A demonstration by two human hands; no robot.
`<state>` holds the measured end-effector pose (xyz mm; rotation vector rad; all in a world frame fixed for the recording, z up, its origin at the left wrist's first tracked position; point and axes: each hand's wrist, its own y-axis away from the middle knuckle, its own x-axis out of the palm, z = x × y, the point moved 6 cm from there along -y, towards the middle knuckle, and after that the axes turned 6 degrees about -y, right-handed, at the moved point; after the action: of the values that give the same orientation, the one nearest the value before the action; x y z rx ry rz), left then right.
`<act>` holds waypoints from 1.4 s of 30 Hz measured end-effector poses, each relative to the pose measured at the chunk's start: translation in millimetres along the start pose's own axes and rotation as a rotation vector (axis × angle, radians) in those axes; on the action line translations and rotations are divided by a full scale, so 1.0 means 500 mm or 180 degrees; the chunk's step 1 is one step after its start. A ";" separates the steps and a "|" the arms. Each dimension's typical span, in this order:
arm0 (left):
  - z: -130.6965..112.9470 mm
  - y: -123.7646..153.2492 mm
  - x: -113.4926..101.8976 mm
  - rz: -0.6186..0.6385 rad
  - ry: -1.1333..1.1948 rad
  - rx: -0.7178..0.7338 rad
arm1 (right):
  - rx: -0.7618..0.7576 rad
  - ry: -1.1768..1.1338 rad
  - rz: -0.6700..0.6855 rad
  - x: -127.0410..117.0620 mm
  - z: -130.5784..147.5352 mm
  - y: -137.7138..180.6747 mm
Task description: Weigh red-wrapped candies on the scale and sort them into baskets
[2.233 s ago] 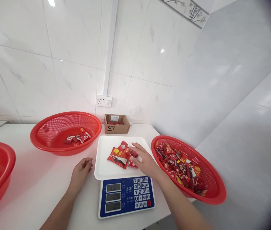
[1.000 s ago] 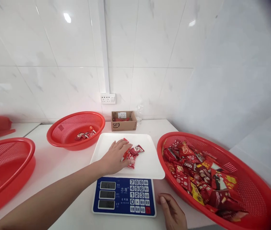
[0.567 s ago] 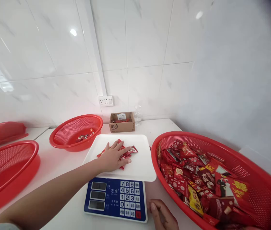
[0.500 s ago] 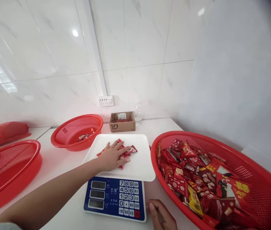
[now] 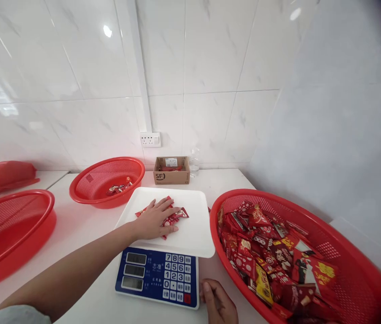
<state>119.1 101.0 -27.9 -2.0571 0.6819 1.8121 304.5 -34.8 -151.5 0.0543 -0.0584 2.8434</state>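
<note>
Hands at a weighing station, seen from the head camera. Left hand (image 5: 153, 220) lies palm down, fingers spread flat over a small heap of red snack packets (image 5: 177, 215) on the white weighing tray (image 5: 193, 234); the packets sit under and just right of the fingers, their ends showing past the fingertips, pressed rather than pinched. Right hand (image 5: 219, 303) rests on the white table (image 5: 85, 229) at the near edge, just right of the blue scale (image 5: 158, 276), fingers loosely curled and holding nothing. The tray sits on the scale, above its displays and keypad. To the right, touching or nearly touching the tray, a large red basket (image 5: 345, 252) is filled with red and yellow packets. At far left of the tray a second red basket (image 5: 89, 184) holds a few packets; a third red basket (image 5: 11, 234) stands at the left edge. A small cardboard box (image 5: 172, 171) stands against the tiled wall, below a wall socket (image 5: 150, 139).
</note>
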 end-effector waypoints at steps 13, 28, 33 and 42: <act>0.114 0.088 -0.054 -0.0304 0.0601 -0.0073 | -0.0834 0.0389 -0.0616 -0.016 0.059 0.036; 0.113 0.139 -0.007 -0.0202 0.0187 0.0337 | -0.1228 0.3196 0.1273 0.263 0.226 -0.199; 0.114 0.136 -0.008 -0.0284 0.0212 0.0352 | -0.1169 0.3279 0.1301 0.250 0.220 -0.201; 0.101 0.137 -0.020 -0.0345 0.0054 0.0208 | -0.1167 0.3254 0.1353 0.240 0.242 -0.184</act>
<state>38.9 72.0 -20.1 -2.0284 0.6133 1.6926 220.6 82.3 -22.2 -1.6068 -0.3940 2.8152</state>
